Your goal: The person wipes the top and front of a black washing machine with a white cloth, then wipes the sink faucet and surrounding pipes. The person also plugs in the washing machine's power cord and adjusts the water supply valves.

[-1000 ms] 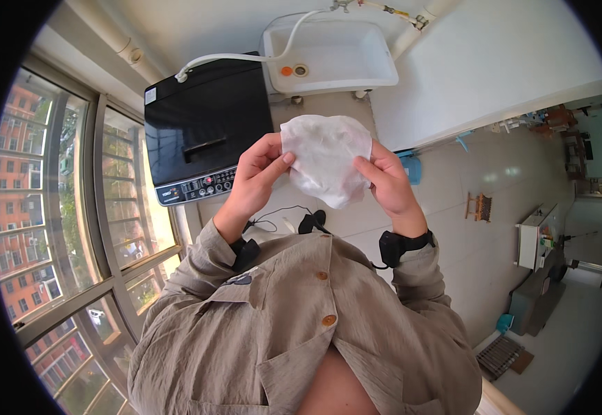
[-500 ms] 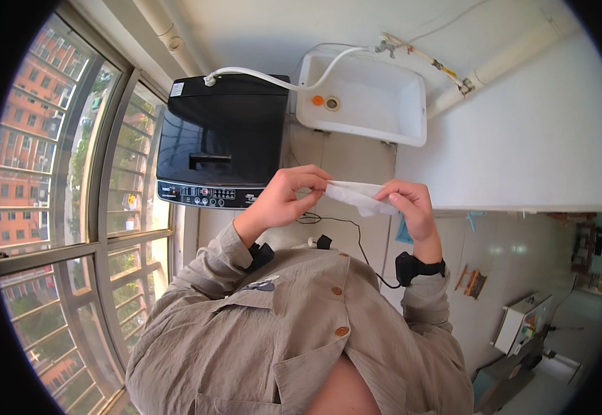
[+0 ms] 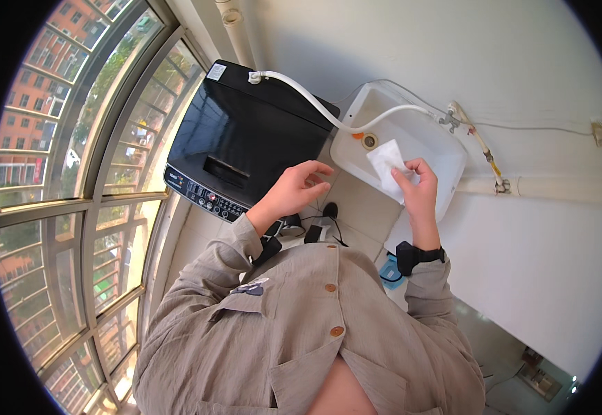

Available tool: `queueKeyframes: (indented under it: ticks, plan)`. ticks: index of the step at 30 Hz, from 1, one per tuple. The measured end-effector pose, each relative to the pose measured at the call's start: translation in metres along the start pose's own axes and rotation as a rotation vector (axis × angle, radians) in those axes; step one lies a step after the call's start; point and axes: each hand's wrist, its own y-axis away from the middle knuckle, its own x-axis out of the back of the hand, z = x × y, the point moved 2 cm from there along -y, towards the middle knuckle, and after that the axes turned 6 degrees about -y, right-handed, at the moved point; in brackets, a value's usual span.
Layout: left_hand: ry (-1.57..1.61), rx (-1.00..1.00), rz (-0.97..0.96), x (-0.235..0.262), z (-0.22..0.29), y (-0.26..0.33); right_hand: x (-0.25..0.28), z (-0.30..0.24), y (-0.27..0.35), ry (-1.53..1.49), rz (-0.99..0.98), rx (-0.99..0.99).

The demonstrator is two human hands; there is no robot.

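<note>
My right hand (image 3: 420, 190) pinches a thin white tissue (image 3: 386, 162) between thumb and fingers, with the sheet standing up over the near part of the white sink (image 3: 425, 131). To its left, my left hand (image 3: 294, 188) holds nothing. Its fingers are bent but apart, near the front right corner of the black washing machine (image 3: 266, 128). A gap separates this hand from the tissue. Behind the tissue, the sink's round drain (image 3: 369, 141) shows, with an orange piece (image 3: 357, 136) beside it.
A white hose (image 3: 315, 104) arches from the washing machine to the tap (image 3: 449, 121) on the wall. Barred windows (image 3: 93, 207) line the left side. On the right is a broad white surface (image 3: 522, 256). A blue object (image 3: 392, 272) stands low by my right forearm.
My left hand has let go of the tissue, which both hands held before. My right hand now holds it alone, raised in front of the sink. The view has turned.
</note>
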Motion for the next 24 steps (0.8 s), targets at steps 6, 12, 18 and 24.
queueKeyframes:
  ticks: [6,12,18,24]
  plan:
    - [-0.252,0.270,0.310,0.020,-0.088,-0.024,-0.100,0.043,-0.169,0.042,-0.123,0.188]
    - [-0.681,0.621,0.651,0.037,-0.132,-0.036,-0.269,0.063,-0.293,0.133,-0.438,0.270]
    - [-0.748,0.799,0.631,0.030,-0.140,-0.060,-0.416,0.058,-0.318,0.071,-0.855,0.274]
    - [-0.760,0.828,0.667,0.027,-0.144,-0.066,-0.399,0.064,-0.322,0.061,-0.923,0.402]
